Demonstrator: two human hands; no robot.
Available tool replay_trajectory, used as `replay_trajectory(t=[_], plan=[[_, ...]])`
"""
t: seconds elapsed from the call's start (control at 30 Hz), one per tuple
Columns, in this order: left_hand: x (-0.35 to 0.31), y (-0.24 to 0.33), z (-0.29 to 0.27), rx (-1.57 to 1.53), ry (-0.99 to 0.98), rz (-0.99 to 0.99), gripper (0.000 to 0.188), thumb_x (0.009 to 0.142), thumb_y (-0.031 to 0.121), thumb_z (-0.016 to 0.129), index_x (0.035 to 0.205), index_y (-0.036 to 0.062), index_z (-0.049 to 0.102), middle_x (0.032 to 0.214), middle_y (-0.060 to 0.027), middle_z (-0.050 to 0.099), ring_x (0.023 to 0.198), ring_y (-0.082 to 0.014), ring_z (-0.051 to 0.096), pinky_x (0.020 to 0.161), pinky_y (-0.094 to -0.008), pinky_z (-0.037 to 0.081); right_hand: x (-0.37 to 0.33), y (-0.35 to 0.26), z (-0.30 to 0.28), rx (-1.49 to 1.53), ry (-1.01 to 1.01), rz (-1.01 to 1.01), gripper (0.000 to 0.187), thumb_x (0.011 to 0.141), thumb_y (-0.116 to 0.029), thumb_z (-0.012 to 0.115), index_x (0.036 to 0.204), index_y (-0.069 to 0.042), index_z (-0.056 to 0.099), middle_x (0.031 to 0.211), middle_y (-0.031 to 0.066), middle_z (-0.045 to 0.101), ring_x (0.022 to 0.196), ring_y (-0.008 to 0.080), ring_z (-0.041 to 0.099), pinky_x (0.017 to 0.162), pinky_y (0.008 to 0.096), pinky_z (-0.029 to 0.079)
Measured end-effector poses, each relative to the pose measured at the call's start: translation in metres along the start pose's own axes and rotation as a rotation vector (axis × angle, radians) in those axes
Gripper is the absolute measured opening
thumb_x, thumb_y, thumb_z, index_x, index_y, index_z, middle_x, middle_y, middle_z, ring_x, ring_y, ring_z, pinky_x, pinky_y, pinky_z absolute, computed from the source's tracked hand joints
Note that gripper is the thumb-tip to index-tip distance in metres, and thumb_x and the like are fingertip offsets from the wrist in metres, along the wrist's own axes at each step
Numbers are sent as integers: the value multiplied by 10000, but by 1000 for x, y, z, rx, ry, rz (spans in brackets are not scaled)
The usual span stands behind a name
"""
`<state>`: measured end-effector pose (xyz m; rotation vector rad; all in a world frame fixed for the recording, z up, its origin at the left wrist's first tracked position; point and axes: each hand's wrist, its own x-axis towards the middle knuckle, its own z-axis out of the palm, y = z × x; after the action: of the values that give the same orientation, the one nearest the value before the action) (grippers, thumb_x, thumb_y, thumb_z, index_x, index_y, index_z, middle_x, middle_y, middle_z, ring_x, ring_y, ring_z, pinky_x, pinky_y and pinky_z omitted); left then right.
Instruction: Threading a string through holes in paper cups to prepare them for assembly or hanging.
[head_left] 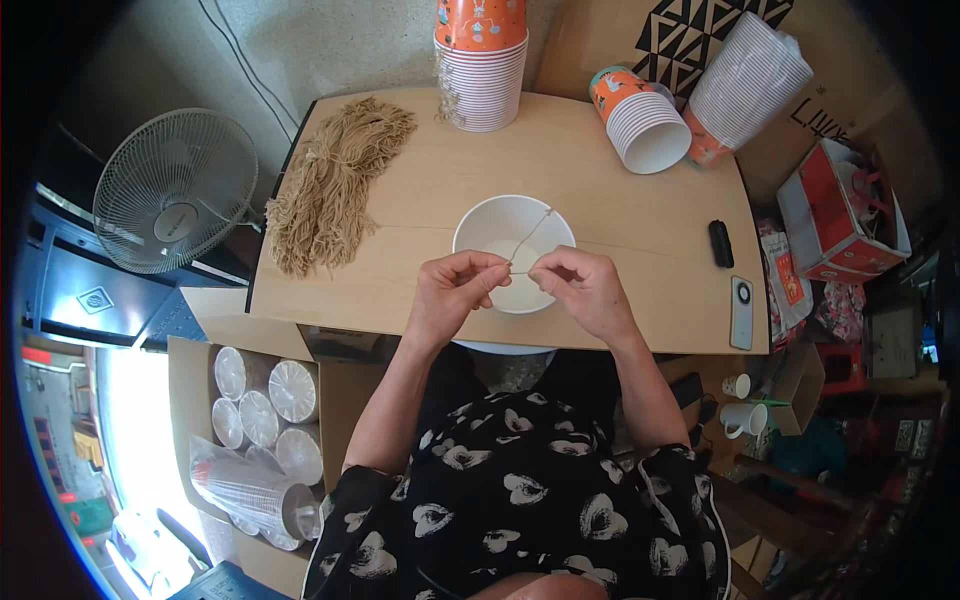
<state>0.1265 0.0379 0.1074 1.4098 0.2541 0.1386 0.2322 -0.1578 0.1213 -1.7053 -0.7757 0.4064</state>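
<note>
Both my hands are over a white paper bucket [472,222] near the table's front edge. My left hand [448,295] pinches a thin beige string [532,233] between thumb and fingertips. My right hand [592,295] pinches the same string, and a short stretch of it runs taut between the two hands. One length slants up from my left fingertips across the bucket to its far rim, with a small knot-like end there. At the table's left lies a large bundle of similar beige strings [335,185].
Stacked paper buckets [484,85] stand at the back; more stacks [640,125] lie or lean at the back right. A phone [741,312] and a black object [720,244] are near the right edge. A fan [176,190] and a carton of wrapped cups [258,415] sit left.
</note>
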Motion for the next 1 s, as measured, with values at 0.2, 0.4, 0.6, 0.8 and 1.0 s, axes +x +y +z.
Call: replay_trajectory(t=[0.2, 0.4, 0.6, 0.8, 1.0], plan=[[-2, 6, -1, -47, -51, -16, 166, 968, 188, 730, 1060, 53, 757, 874, -2, 739, 700, -26, 599, 604, -186, 467, 1, -9, -2, -24, -17, -48, 77, 941, -44, 700, 978, 22, 717, 971, 37, 710, 843, 98, 639, 759, 261, 524], [-1, 4, -3, -37, -70, -7, 176, 971, 199, 728, 1074, 60, 763, 852, 29, 713, 740, -18, 584, 610, -187, 437, 6, -17, -1, 19, -34, -145, 110, 953, -28, 671, 1045, 22, 704, 1170, 99, 708, 957, 133, 656, 827, 278, 532], [2, 3, -3, 7, -43, -6, 188, 962, 224, 738, 1060, 66, 768, 840, 41, 702, 726, -25, 575, 603, -190, 419, 14, -14, 4, 137, -49, 2, 98, 973, -26, 648, 1039, 36, 683, 1079, 102, 722, 807, 100, 649, 716, 242, 544], [2, 9, -4, -12, -41, -18, 177, 975, 195, 714, 1059, 45, 758, 845, 13, 704, 733, -50, 604, 648, -208, 467, 20, -15, 0, 170, -64, 19, 72, 981, -29, 640, 1006, 33, 665, 895, 44, 690, 713, 63, 617, 624, 221, 530], [2, 6, -8, 20, -81, 29, 206, 981, 186, 708, 1080, 8, 739, 885, -1, 708, 785, -60, 621, 724, -218, 506, 28, -10, -2, 220, -137, 15, 95, 996, -73, 637, 987, 18, 661, 851, 15, 653, 686, 51, 569, 624, 213, 485]])
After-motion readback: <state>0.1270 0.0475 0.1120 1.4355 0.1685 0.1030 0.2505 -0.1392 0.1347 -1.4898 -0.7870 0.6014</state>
